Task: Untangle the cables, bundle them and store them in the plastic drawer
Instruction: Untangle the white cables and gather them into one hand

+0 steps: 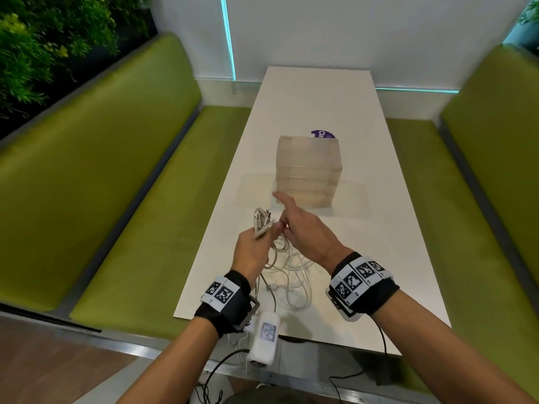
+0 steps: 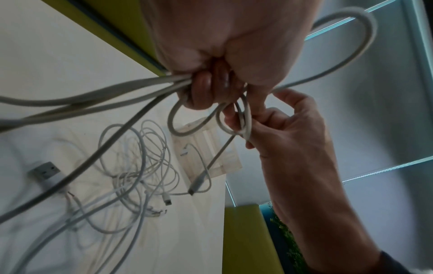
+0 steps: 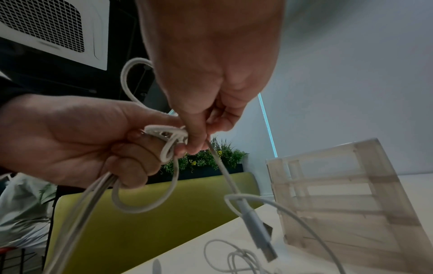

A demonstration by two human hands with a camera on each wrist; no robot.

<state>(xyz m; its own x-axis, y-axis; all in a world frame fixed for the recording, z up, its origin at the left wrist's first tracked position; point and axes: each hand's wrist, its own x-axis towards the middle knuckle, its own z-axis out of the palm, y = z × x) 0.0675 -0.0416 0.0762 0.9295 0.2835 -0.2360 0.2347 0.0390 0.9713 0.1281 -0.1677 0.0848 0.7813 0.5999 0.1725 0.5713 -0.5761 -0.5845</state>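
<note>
My left hand [image 1: 256, 240] is held above the white table [image 1: 364, 199] and grips a bundle of grey-white cable loops [image 1: 262, 221], whose ends stick up past the fingers. My right hand [image 1: 287, 225] is close beside it and pinches one cable [image 3: 220, 166] of that bundle, index finger pointing forward. That cable hangs down to a USB plug [image 3: 261, 235]. A loose tangle of thin white cables [image 1: 291, 275] lies on the table under both hands. The translucent plastic drawer unit [image 1: 307, 170] stands just beyond, its drawers closed.
Green benches [image 1: 131, 176] run along both sides of the narrow table. A purple round label [image 1: 322, 135] lies behind the drawer unit. A USB plug [image 2: 46, 174] rests on the table near the tangle. The table's near edge [image 1: 262, 330] is below my wrists.
</note>
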